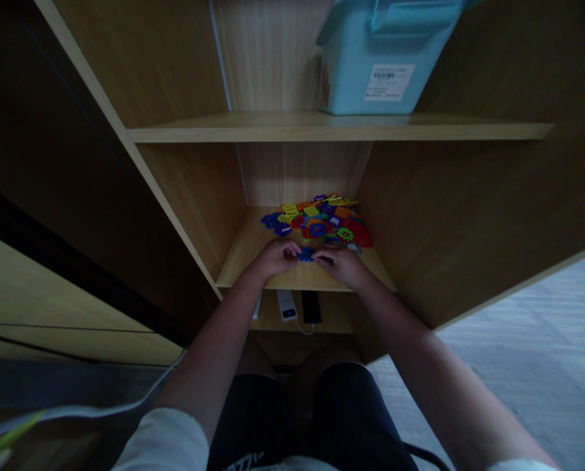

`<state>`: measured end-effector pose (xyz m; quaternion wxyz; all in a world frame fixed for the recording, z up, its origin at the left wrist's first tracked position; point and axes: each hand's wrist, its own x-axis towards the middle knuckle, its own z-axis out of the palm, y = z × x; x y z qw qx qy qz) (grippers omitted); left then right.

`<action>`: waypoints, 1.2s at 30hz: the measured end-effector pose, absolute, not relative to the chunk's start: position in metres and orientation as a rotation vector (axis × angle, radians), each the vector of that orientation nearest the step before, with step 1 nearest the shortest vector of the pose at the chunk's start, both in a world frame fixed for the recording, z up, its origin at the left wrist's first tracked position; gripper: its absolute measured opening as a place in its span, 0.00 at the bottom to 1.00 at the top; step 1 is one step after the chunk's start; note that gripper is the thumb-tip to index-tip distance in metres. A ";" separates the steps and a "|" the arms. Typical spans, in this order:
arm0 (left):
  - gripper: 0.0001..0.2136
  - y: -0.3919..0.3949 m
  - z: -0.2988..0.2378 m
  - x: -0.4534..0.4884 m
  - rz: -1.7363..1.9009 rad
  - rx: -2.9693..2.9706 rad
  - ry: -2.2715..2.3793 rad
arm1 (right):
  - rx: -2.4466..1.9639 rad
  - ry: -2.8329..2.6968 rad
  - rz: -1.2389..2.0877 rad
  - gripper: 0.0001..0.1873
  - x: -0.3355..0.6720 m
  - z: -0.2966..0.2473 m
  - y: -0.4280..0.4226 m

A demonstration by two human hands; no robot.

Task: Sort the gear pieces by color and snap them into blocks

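Between my two hands is a small blue plastic building piece (305, 254) with a notched edge, low over the front of the middle shelf. My left hand (278, 256) pinches its left end with thumb and finger. At its right end, my right hand (340, 261) is closed in a similar pinch. Just behind the hands lies a loose pile of colourful notched plastic pieces (316, 229) in blue, red, yellow, orange, purple and green. Whether the blue piece is one part or several joined is too small to tell.
On the upper shelf (272, 127) stands a light blue plastic bin (390, 59) with a label. Below my hands, a white power bank (287, 304) with a cable and a dark flat device (312, 306) lie on the lower shelf. Wooden side walls enclose the shelves.
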<state>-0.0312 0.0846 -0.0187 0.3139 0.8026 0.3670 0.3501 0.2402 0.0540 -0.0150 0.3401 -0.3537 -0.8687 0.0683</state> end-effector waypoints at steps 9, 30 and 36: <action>0.13 0.086 -0.019 -0.032 0.907 2.137 0.990 | -0.926 -2.283 0.212 0.09 0.240 -0.014 0.053; 0.14 0.082 -0.018 -0.031 0.925 2.121 1.004 | -1.028 -2.250 0.113 0.14 0.241 -0.015 0.052; 0.13 0.083 -0.019 -0.031 0.943 2.111 0.991 | -1.016 -2.274 0.095 0.14 0.241 -0.016 0.052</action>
